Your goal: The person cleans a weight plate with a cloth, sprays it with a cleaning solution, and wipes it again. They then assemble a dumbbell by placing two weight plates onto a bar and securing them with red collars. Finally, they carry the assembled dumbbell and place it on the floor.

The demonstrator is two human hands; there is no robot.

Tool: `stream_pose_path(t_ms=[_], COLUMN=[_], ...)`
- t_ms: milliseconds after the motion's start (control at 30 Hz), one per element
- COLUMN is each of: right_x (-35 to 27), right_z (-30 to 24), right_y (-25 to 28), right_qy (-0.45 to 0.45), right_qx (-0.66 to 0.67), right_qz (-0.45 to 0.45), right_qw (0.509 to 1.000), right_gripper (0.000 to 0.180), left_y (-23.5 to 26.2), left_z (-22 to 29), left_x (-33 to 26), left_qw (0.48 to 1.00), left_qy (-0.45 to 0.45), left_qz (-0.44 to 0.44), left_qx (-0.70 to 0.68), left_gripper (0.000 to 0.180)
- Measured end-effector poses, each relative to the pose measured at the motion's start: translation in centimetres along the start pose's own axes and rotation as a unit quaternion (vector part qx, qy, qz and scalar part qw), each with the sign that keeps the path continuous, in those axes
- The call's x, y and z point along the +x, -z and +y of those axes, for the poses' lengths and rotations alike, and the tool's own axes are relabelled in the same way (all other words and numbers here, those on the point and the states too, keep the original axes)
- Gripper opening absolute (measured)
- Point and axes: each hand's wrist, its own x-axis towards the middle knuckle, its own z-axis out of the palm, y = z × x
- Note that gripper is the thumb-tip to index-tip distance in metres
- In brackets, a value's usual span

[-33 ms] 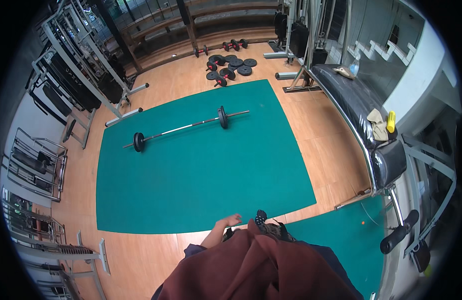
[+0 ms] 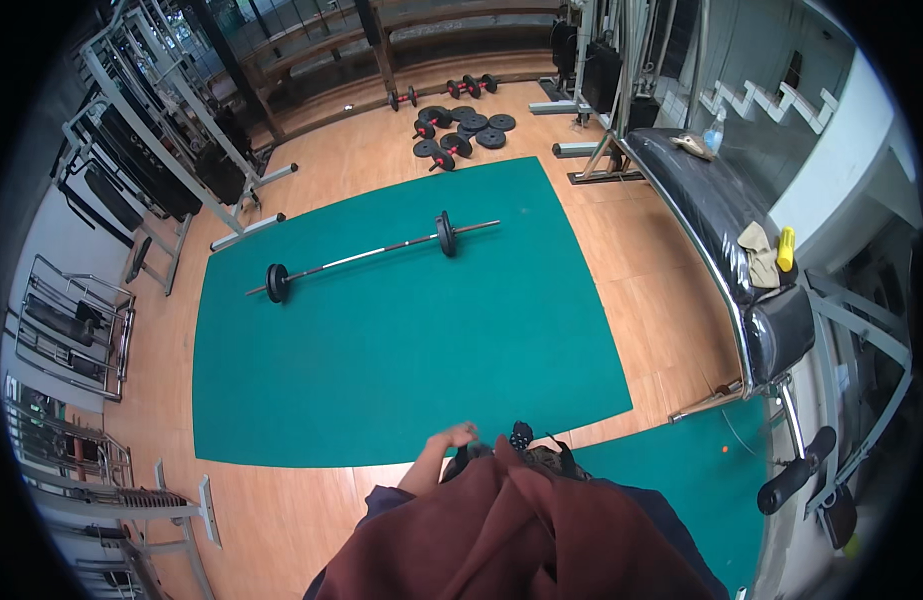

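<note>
My left hand point(image 2: 459, 435) hangs low in front of my dark red clothing point(image 2: 482, 520), above the near edge of the green mat point(image 2: 402, 370). Its fingers are loosely bent and a little smeared, and nothing shows in them. Close to its right is a small black thing with white dots point(image 2: 522, 434), partly hidden by the clothing; I cannot tell whether it is a sock or a glove. My right hand cannot be made out. A barbell point(image 2: 367, 256) with black plates lies across the far half of the mat, well out of reach of the left hand.
Dumbbells point(image 2: 443, 159) and loose weight plates point(image 2: 491, 138) lie on the wooden floor point(image 2: 342, 150) beyond the mat. A black padded bench point(image 2: 692, 185) on the right carries a beige cloth point(image 2: 758, 253), a yellow cylinder point(image 2: 786, 249) and a clear bottle point(image 2: 714, 135). Gym machines point(image 2: 167, 120) line the left.
My left hand has shifted slightly left and up. The view has moved a touch; the barbell and the other things lie as before.
</note>
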Motion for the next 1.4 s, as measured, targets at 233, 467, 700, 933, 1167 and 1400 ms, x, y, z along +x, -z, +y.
stream_pose_path(t_ms=[233,467,700,933,1167,1400], right_x=[17.9,25.3,27.2,31.2,46.1,57.7], right_z=[-21.6,-34.6,-27.5,-22.8,-28.5,-42.4], right_y=[27.6,41.8,44.1,47.0,66.4,86.3], right_qy=[0.111,0.116,-0.121,-0.169,-0.062,0.030], right_qx=[0.106,0.232,0.341,0.234,0.415,0.244], right_qz=[0.150,0.117,0.103,0.025,0.080,0.062], right_qw=[0.977,0.959,0.926,0.957,0.904,0.967], right_gripper=[0.030,0.034,0.027,0.027,0.024,0.029], left_y=[8.8,14.2,35.3,54.7,59.0,63.7], left_z=[-7.0,-13.2,-1.1,17.1,19.3,15.5], left_x=[8.1,13.4,29.3,44.1,50.5,52.7], left_qw=[0.917,0.883,0.979,0.981,0.992,0.916], left_qy=[0.063,0.379,0.156,-0.002,0.079,0.117], left_qz=[0.249,-0.015,0.129,0.155,0.031,0.198], left_qx=[-0.306,-0.276,-0.016,-0.115,-0.093,-0.329], left_gripper=[0.037,0.025,0.043,0.044,0.056,0.044])
